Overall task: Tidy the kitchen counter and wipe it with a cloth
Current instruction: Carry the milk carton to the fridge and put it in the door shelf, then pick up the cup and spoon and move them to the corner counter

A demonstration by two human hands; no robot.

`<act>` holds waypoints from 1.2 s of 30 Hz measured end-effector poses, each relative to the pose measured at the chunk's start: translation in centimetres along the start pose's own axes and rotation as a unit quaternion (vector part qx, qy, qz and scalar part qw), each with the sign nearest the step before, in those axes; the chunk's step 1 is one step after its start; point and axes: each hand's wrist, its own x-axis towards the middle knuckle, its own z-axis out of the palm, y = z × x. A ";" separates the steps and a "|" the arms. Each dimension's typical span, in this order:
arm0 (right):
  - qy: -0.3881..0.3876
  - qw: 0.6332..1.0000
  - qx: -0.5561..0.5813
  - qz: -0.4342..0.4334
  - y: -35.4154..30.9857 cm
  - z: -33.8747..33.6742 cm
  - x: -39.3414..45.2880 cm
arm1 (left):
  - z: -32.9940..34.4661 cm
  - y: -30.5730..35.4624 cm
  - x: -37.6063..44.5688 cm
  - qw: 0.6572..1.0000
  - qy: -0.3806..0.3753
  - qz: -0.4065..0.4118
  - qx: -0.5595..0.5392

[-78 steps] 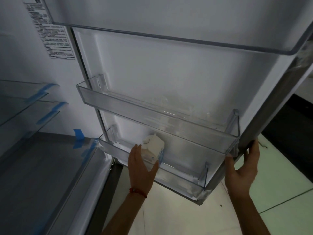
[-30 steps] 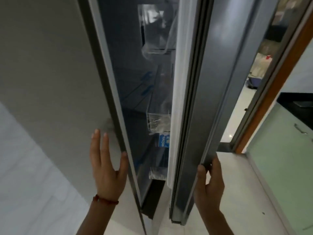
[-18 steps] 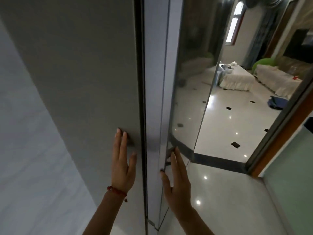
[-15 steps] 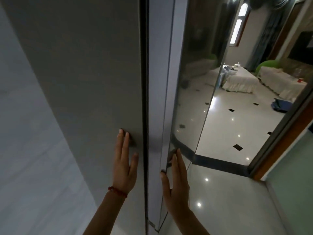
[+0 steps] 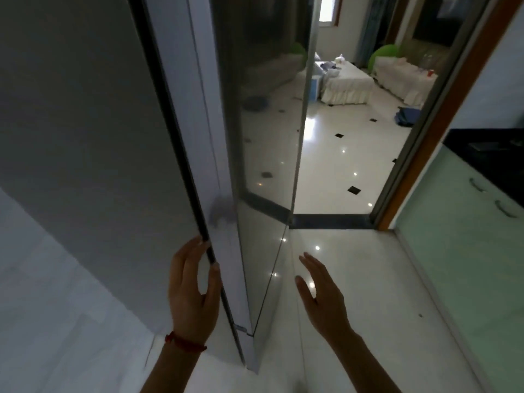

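My left hand (image 5: 190, 293) rests loose-fingered on the fridge (image 5: 85, 137) edge, lower centre. Right hand (image 5: 323, 296) floats flat-fingered beside it, holding nothing.

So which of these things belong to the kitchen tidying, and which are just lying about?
Job: fridge door, left hand at its edge, right hand, black counter.
Lying about: covered sofa, round green object, blue bundle on floor.

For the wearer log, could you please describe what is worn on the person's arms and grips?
The left forearm and right forearm are bare, no sleeves showing. A thin red cord bracelet circles the left wrist; the right wrist has nothing. Left grip and right grip are ungloved.
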 end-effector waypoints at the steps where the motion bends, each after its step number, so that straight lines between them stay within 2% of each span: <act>1: 0.000 1.000 -0.009 0.025 0.9 -0.7 -1.2 | 0.3 0.7 -1.0 0.999 -0.028 0.008 -0.023; 4: 0.003 0.994 -0.026 0.109 3.6 -3.6 -5.1 | 2.2 2.1 -4.0 0.983 -0.157 -0.024 -0.092; 6: 0.014 0.985 -0.023 0.168 5.3 -5.9 -8.2 | 4.1 2.4 -6.0 0.953 -0.271 -0.070 -0.115; 11: 0.048 0.935 -0.031 0.349 10.1 -11.1 -17.5 | 10.1 1.7 -11.6 0.834 -0.537 -0.117 -0.052; 15: 0.071 0.869 -0.025 0.489 13.1 -14.3 -26.1 | 14.4 3.4 -15.8 0.752 -0.646 -0.132 0.005; 17: 0.090 0.831 -0.003 0.550 14.0 -15.8 -30.4 | 16.3 4.5 -18.1 0.724 -0.677 -0.128 0.034; 20: 0.103 0.784 0.009 0.612 14.9 -18.0 -36.4 | 18.7 6.1 -21.9 0.687 -0.704 -0.173 0.059; 23: 0.140 0.730 0.036 0.667 15.4 -20.2 -41.8 | 20.6 8.0 -25.7 0.668 -0.705 -0.227 0.070; 26: 0.194 0.682 0.051 0.703 15.4 -21.9 -46.4 | 22.2 11.0 -28.9 0.647 -0.721 -0.237 0.077; 29: 0.247 0.629 0.068 0.734 15.1 -22.9 -50.1 | 24.6 14.2 -31.1 0.612 -0.755 -0.218 0.093; 36: 0.342 0.485 0.127 0.795 13.9 -22.6 -55.3 | 31.6 22.4 -35.1 0.563 -0.815 -0.089 0.102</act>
